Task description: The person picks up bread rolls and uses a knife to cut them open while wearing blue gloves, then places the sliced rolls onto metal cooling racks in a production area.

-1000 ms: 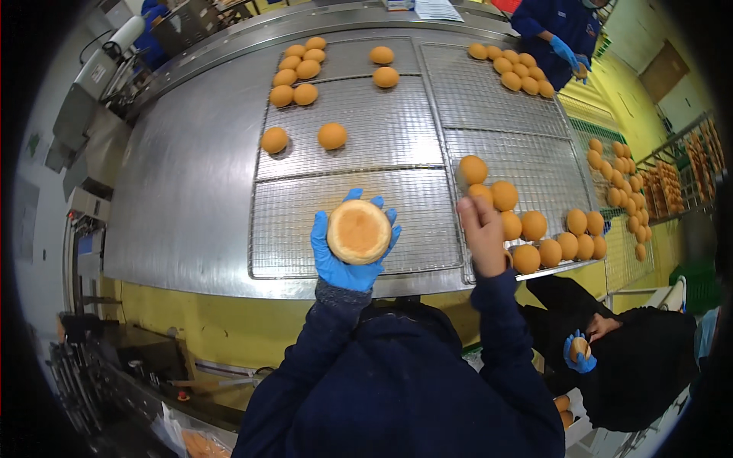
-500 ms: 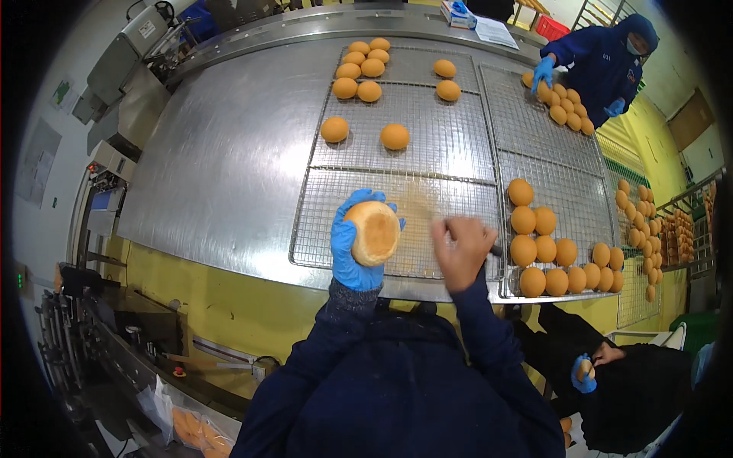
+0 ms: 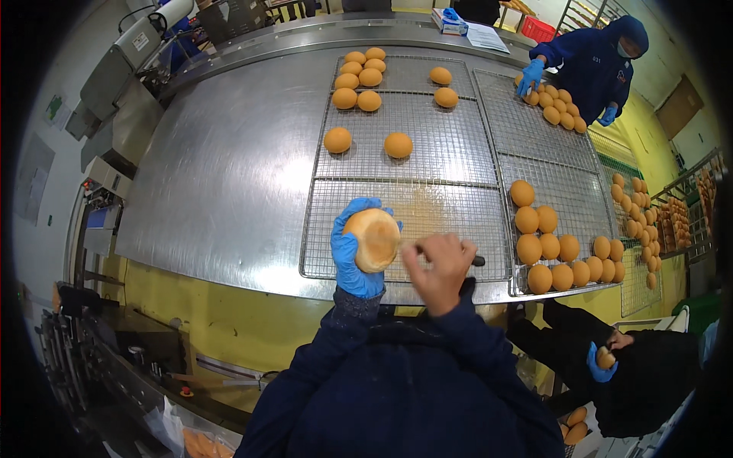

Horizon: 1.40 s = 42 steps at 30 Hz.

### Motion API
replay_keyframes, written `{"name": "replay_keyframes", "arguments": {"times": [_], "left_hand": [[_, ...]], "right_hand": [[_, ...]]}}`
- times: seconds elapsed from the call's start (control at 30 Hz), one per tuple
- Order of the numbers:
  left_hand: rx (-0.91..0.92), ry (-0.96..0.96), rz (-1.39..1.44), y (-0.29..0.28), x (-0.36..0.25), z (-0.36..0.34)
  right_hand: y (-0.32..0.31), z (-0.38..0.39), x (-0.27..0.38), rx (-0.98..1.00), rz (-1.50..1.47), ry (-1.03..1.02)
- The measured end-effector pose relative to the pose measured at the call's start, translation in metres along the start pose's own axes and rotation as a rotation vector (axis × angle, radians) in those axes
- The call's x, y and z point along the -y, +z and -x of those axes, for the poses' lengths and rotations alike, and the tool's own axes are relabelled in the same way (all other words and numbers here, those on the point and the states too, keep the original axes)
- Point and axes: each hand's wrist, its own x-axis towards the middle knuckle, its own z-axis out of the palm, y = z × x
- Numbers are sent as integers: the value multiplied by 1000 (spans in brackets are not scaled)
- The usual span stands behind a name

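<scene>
My left hand (image 3: 353, 259), in a blue glove, holds a round bun (image 3: 376, 238) with its pale, browned flat face turned up. My bare right hand (image 3: 439, 267) is closed on a dark-handled tool (image 3: 478, 260), with its fingertips just right of the bun; the tool's working end is too blurred to make out. Under both hands lie wire racks (image 3: 481, 206). Golden round buns (image 3: 540, 278) stand in rows on the rack at my right, and more (image 3: 345, 98) sit farther up the middle racks.
The steel table (image 3: 214, 168) extends left toward machinery (image 3: 114, 84). A co-worker (image 3: 580, 61) in blue reaches toward buns at the back right; another (image 3: 641, 382) in dark clothing holds a bun at lower right. A box (image 3: 449, 27) and paper sit at the back.
My right hand has moved left from the right-hand rack toward the bun in my left hand, whose face has tilted. The co-worker at back right has reached down to the buns.
</scene>
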Motion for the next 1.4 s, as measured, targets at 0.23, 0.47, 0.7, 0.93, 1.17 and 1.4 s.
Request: {"name": "replay_keyframes", "arguments": {"times": [0.23, 0.47, 0.7, 0.93, 1.17, 1.4], "left_hand": [[-26, -70, 90, -3, 1, -1], [-33, -123, 114, -9, 3, -5], [-8, -632, 825, -8, -9, -17], [33, -730, 1071, -5, 1, -25], [48, -715, 954, 10, 14, -29], [-11, -467, 444, 31, 21, -23]], "right_hand": [[-23, 15, 25, 82, 8, -98], [-1, 21, -2, 35, 40, 0], [18, 18, -80, 150, 33, 570], [2, 37, -86, 175, -378, 765], [-39, 8, -43, 120, -134, 387], [-40, -3, -33, 68, 65, -27]]}}
